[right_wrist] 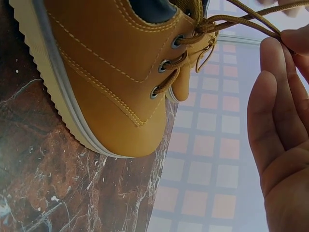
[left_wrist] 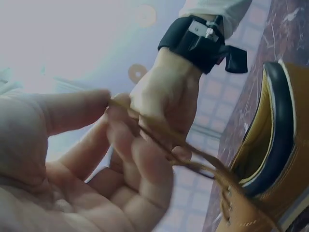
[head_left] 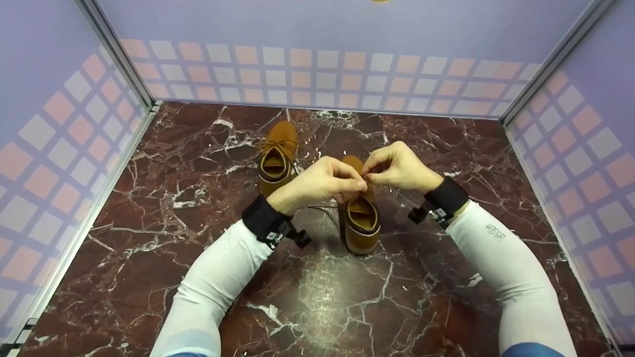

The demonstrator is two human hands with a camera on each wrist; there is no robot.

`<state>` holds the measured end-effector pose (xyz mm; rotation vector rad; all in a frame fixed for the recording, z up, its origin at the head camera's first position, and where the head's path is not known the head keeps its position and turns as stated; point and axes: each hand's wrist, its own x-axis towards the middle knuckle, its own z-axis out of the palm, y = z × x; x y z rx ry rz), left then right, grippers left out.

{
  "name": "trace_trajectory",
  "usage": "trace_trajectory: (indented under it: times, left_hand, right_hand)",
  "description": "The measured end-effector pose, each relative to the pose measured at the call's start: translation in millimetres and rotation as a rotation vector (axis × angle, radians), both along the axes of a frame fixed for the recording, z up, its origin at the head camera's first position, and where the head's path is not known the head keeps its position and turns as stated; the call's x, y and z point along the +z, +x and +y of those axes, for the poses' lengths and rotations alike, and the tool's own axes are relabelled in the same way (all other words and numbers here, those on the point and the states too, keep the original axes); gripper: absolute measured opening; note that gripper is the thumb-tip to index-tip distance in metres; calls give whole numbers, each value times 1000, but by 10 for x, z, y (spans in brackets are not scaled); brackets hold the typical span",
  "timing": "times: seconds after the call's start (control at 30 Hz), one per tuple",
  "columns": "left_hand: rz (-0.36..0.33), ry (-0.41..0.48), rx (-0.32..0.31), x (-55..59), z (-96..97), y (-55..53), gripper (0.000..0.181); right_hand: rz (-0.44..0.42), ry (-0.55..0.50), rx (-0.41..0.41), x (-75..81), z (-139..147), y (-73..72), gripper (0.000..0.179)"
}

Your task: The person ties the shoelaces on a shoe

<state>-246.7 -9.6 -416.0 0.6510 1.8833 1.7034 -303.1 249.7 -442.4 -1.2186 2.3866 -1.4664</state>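
Both hands are above the toe end of a tan lace-up shoe [head_left: 362, 242], which stands on the floor with its heel toward me. My left hand [head_left: 327, 181] pinches a brown shoelace [left_wrist: 195, 166] between thumb and forefinger. Close beside it, the right hand [head_left: 402, 168] pinches the lace too, between thumb and fingers in the right wrist view. The lace [right_wrist: 236, 19] runs up from the shoe's top eyelets, where its strands cross in a knot. Its exact path between the fingertips is partly hidden by the hands.
A second tan shoe [head_left: 284, 133], its lace tied in a bow, stands to the left and slightly farther away. Dark red marbled floor [head_left: 173, 238] lies beneath. Checkered panels rise at the back [head_left: 327, 29], left and right.
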Motion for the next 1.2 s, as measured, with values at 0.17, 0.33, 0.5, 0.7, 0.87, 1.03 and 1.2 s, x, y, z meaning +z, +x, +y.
trace_trajectory:
  times: [0.17, 0.33, 0.5, 0.7, 0.87, 1.03, 1.2]
  left_hand:
    - [-177, 136, 85, -45, 132, 38, 16]
    - [-232, 202, 159, -165, 327, 126, 6]
    - [-70, 47, 221, -299, 526, 211, 9]
    - [222, -125, 308, -407, 583, 228, 9]
    - [205, 45, 360, -417, 528, 232, 10]
    - [108, 174, 394, -397, 507, 270, 9]
    - [-27, 129, 365, -445, 531, 296, 9]
  right_hand:
    - [2, 6, 3, 5, -2, -10, 9]
    - [-8, 34, 4, 24, 23, -15, 8]
    - [-73, 90, 14, 23, 62, -19, 13]
    - [-124, 158, 32, 42, 91, -27, 21]
    - [-124, 180, 24, 64, 90, -47, 21]
    - [-115, 176, -11, 99, 97, -54, 20]
    - [-107, 170, -32, 126, 54, -71, 17]
